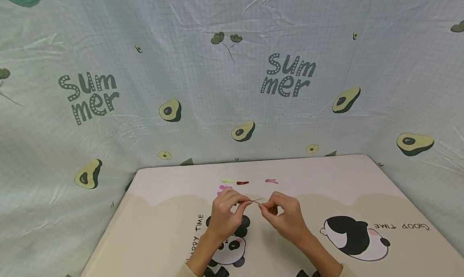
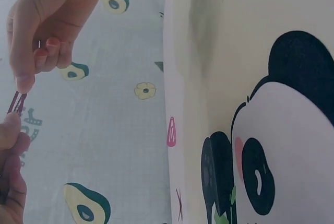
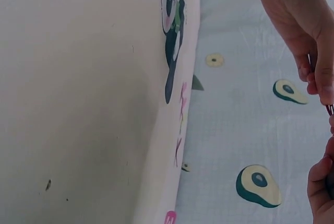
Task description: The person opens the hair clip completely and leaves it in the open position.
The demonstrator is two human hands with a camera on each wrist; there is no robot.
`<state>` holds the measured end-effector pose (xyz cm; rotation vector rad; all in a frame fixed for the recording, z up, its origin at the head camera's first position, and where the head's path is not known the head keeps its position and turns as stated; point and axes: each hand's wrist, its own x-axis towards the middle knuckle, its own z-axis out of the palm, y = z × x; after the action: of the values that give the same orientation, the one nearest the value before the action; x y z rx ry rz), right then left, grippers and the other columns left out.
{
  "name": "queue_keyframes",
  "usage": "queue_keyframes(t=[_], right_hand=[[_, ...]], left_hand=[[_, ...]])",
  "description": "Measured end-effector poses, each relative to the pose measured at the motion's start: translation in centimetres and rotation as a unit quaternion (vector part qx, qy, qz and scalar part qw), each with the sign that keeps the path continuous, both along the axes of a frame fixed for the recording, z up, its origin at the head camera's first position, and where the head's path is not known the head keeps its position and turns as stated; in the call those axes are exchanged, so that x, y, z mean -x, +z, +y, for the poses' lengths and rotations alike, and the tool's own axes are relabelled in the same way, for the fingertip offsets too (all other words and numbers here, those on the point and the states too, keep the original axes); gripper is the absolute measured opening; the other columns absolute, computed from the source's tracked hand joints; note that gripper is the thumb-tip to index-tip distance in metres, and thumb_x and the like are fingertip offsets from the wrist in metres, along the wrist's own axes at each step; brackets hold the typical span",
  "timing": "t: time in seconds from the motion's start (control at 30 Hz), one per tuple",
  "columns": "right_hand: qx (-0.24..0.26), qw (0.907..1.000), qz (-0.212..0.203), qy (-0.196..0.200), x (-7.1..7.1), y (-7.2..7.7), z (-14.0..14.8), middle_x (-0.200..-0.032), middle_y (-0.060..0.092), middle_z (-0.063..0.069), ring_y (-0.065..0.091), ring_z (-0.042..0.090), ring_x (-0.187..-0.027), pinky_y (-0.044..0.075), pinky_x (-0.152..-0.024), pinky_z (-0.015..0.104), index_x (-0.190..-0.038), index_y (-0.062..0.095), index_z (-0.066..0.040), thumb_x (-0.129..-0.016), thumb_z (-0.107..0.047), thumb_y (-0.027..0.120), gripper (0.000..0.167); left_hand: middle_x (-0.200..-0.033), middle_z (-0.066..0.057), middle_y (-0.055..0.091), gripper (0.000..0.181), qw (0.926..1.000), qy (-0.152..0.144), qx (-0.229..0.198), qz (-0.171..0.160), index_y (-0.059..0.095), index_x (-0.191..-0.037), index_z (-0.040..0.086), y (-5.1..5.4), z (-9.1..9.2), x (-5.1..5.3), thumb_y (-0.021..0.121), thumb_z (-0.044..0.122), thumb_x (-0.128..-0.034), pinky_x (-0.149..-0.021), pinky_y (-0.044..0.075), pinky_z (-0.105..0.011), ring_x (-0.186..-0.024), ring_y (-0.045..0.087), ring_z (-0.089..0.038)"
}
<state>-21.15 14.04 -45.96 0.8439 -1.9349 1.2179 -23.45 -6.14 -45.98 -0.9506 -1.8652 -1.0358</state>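
A thin dark red snap hair clip (image 1: 256,200) is held up between both hands over the table, its strips spread slightly apart. My left hand (image 1: 227,212) pinches one end between thumb and fingers. On the other end, the thumb and fingertips of my right hand (image 1: 284,212) pinch it. In the left wrist view the clip (image 2: 18,102) shows between the upper hand, my right (image 2: 49,20), and the lower one, my left (image 2: 10,182). Only a bit of it shows at the edge of the right wrist view, where fingertips hide the rest.
Beyond the hands lie a green hair clip (image 1: 228,180), a red clip (image 1: 243,183), a pink clip with spread strips (image 1: 271,181) and a magenta clip (image 1: 225,186), partly near my left hand. The panda-printed table (image 1: 163,228) meets an avocado-patterned curtain (image 1: 203,87) behind.
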Motion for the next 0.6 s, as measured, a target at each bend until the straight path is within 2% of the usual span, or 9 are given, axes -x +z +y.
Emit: queue_keyframes(t=[0.2,0.27,0.33,0.43,0.47,0.6], right_hand=[[0.000,0.9999,-0.001,0.010,0.4,-0.2,0.4,-0.065,0.060,-0.003,0.052,0.007,-0.056,0.047,-0.053,0.014,-0.075,0.068,-0.014,-0.073,0.014,0.083,0.032],[-0.008,0.9998,-0.013,0.011,0.6,-0.2,0.8,-0.067,0.063,-0.003,0.054,0.006,-0.058,0.048,-0.055,0.013,-0.078,0.072,-0.012,-0.080,0.006,0.082,0.021],[-0.022,0.9995,-0.022,0.008,0.8,-0.1,1.3,-0.070,0.065,-0.004,0.055,0.005,-0.060,0.050,-0.057,0.013,-0.082,0.075,-0.011,-0.082,0.003,0.082,0.015],[-0.035,0.9991,-0.021,0.000,1.2,0.0,2.0,-0.073,0.067,-0.004,0.057,0.005,-0.062,0.052,-0.059,0.014,-0.086,0.077,-0.011,-0.082,0.002,0.082,0.014],[-0.039,0.9991,-0.018,-0.005,1.3,0.0,2.1,-0.074,0.068,-0.003,0.058,0.005,-0.062,0.052,-0.059,0.015,-0.087,0.077,-0.011,-0.079,0.006,0.083,0.020],[-0.051,0.9977,-0.015,-0.042,2.4,-0.2,3.0,-0.074,0.068,-0.004,0.057,0.003,-0.062,0.052,-0.059,0.015,-0.086,0.077,-0.011,-0.074,0.012,0.083,0.026]], left_hand=[[-0.077,0.003,0.074,0.010,0.9999,0.003,0.001,-0.010,0.079,-0.087,0.011,0.0,0.1,-0.1,0.083,0.003,-0.0825,-0.068,0.045,-0.012,-0.074,0.056,-0.011],[-0.077,0.003,0.074,0.005,0.9999,0.003,0.001,-0.016,0.080,-0.088,0.011,0.0,0.2,-0.1,0.082,0.007,-0.0854,-0.068,0.045,-0.011,-0.074,0.056,-0.011],[-0.077,0.003,0.075,0.003,0.9997,0.005,0.002,-0.024,0.080,-0.089,0.010,-0.1,0.4,0.1,0.082,0.009,-0.0864,-0.067,0.046,-0.013,-0.073,0.056,-0.011],[-0.077,0.003,0.075,0.002,0.9993,0.006,0.004,-0.037,0.080,-0.088,0.010,-0.4,0.7,0.6,0.082,0.010,-0.0870,-0.065,0.047,-0.014,-0.072,0.057,-0.010],[-0.078,0.003,0.075,0.002,0.9990,0.007,0.006,-0.044,0.080,-0.088,0.010,-0.5,0.9,0.9,0.081,0.010,-0.0876,-0.064,0.048,-0.015,-0.072,0.057,-0.010],[-0.079,0.001,0.075,0.003,0.9955,0.006,0.020,-0.092,0.080,-0.089,0.010,-0.7,2.1,2.3,0.079,0.008,-0.0894,-0.064,0.051,-0.018,-0.073,0.059,-0.011]])
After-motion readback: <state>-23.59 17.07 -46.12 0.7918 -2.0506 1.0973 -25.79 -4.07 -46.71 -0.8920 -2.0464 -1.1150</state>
